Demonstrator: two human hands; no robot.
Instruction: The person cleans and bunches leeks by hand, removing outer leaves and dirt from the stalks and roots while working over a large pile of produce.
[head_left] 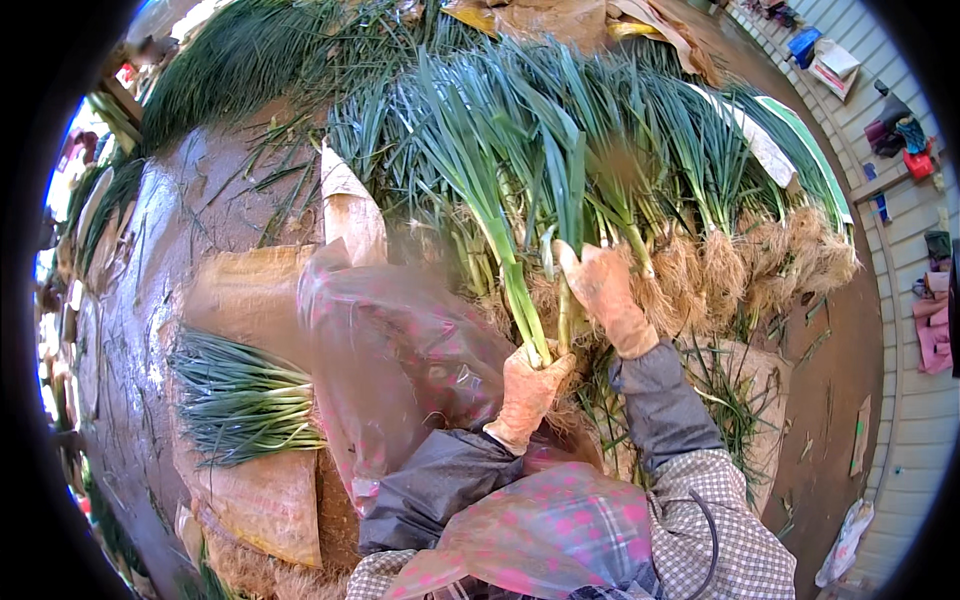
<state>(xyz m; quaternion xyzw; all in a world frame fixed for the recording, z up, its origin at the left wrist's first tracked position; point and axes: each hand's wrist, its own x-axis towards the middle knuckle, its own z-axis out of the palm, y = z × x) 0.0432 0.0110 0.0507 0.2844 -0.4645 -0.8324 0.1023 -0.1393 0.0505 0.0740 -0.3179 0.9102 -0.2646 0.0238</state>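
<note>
My left hand, in a dirty, pale orange glove, is closed around the lower ends of a few long green onions. Their pale stalks rise from the fist and their green leaves fan out away from me. Above it my right hand, gloved alike, has its fingers curled against one of these stalks, pinching at its side; the fingertips are partly hidden. Just beyond both hands lies a broad heap of green onions, with tangled, earthy roots toward me.
Left of my plastic-covered knee, a neat bunch of green onions rests on brown sacking. More green leaves are piled at the far left on a wet floor. A ribbed pale wall runs along the right.
</note>
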